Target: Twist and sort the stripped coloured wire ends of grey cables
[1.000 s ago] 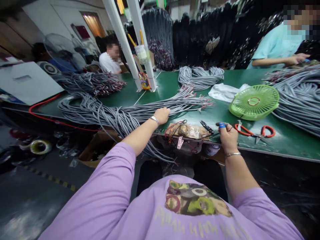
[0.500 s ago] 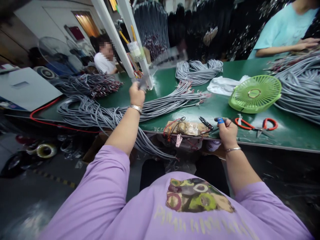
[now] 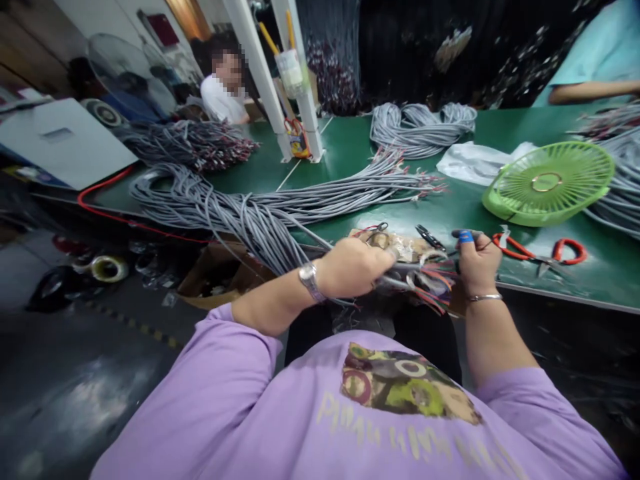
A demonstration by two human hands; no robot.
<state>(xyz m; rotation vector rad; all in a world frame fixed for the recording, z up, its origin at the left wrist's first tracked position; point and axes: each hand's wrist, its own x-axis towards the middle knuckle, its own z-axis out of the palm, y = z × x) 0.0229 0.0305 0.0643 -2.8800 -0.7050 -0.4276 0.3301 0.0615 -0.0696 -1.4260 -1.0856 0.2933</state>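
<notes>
Left hand [image 3: 353,268] has brought gripped grey cables [image 3: 407,268] near, within reach of the closed right hand [image 3: 479,263], contents unclear

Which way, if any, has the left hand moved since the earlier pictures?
Yes: against the right white post, the left hand has moved farther away, rightward and down the picture.

Wiring workshop: grey cable bundles [image 3: 330,199] and pliers [image 3: 543,261] lay on green desk [image 3: 345,133]; dim strands [image 3: 334,57] behind, probably cables, hung.

Lilac printed shirt [image 3: 300,407], silver watch [image 3: 309,281], slim bangle [image 3: 485,297]
</notes>
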